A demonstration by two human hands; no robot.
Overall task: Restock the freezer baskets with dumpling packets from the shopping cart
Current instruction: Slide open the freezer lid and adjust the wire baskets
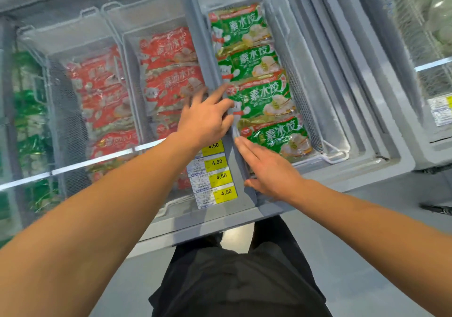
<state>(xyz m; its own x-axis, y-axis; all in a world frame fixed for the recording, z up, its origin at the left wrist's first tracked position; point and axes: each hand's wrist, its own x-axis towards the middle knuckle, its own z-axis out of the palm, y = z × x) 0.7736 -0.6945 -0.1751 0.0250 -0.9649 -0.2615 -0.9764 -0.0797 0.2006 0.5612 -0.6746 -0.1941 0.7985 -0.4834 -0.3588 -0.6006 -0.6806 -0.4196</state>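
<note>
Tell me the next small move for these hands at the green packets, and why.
Probably slide the lid further left. Both hands, left and right, rest flat on its frame, holding no packet, and the frame overlaps the left edges of the green packets in the open basket. More opening would ease restocking.

The left hand (pixel 205 118) covered the left edge of the third green packet (pixel 264 99), and its fingertips were smeared with motion. The red packets (pixel 171 72) lay blurred behind frosted glass, their lettering barely legible. The small print on the price labels (pixel 215 177) was unreadable. Both forearms ran off the frame.
</note>
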